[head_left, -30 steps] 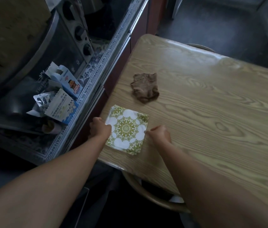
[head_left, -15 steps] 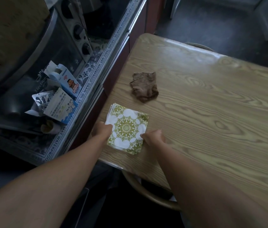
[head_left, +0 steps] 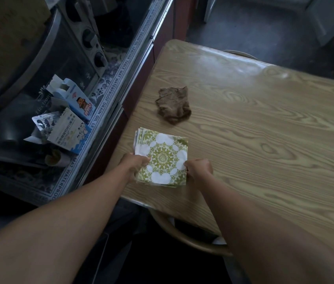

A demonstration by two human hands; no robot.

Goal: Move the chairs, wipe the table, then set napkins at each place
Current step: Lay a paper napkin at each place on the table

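A stack of green-and-white patterned napkins point(head_left: 163, 158) lies near the left front corner of the wooden table point(head_left: 254, 124). My left hand point(head_left: 134, 165) grips the stack's left edge, thumb on top. At the right edge my right hand point(head_left: 200, 169) pinches the stack with its fingers curled. A crumpled brown cloth point(head_left: 173, 108) rests on the table just beyond the napkins. The curved back of a wooden chair point(head_left: 184, 236) shows under the table's front edge, between my forearms.
To the left a counter with a printed mat point(head_left: 100, 111) carries small cartons point(head_left: 70, 128) and a toaster oven point(head_left: 84, 44). Another chair back point(head_left: 240, 53) peeks over the table's far edge. Dark floor lies beyond.
Both hands have closed in on the napkin stack; the left thumb now rests on top. The stack has shifted slightly toward me and turned a little.
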